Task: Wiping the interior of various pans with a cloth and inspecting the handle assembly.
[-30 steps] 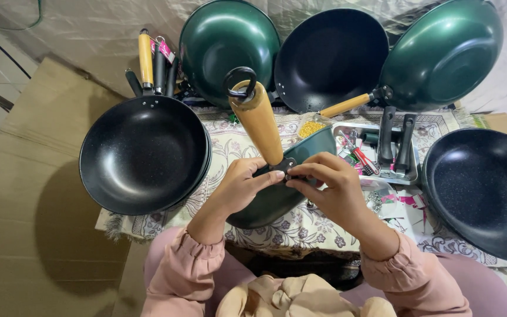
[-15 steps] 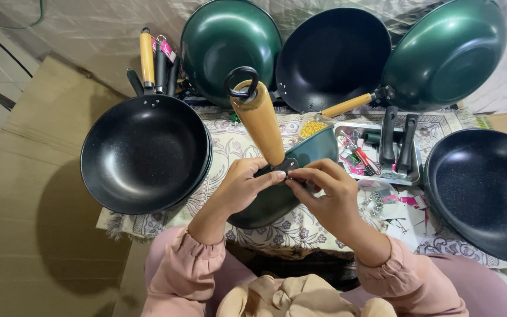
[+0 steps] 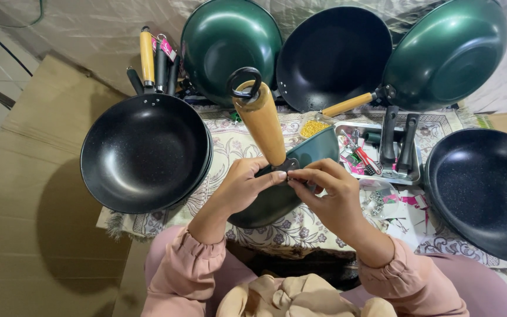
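Observation:
A green pan (image 3: pixel 312 154) stands tilted on its edge in front of me, its wooden handle (image 3: pixel 262 120) with a black hanging ring pointing up. My left hand (image 3: pixel 243 183) grips the base of that handle where it meets the pan. Fingers of my right hand (image 3: pixel 331 191) pinch at the metal joint of the handle; something small may be between them, but it is hidden.
A black pan (image 3: pixel 145 152) lies at the left, another black pan (image 3: pixel 488 191) at the right. Two green pans and a black one lean at the back. A grey tray (image 3: pixel 382 154) holds black handles and small parts. A container of yellow bits (image 3: pixel 313 127) sits nearby.
Both hands stay at the handle joint; the fingers of my right hand have shifted slightly. The pan has barely moved.

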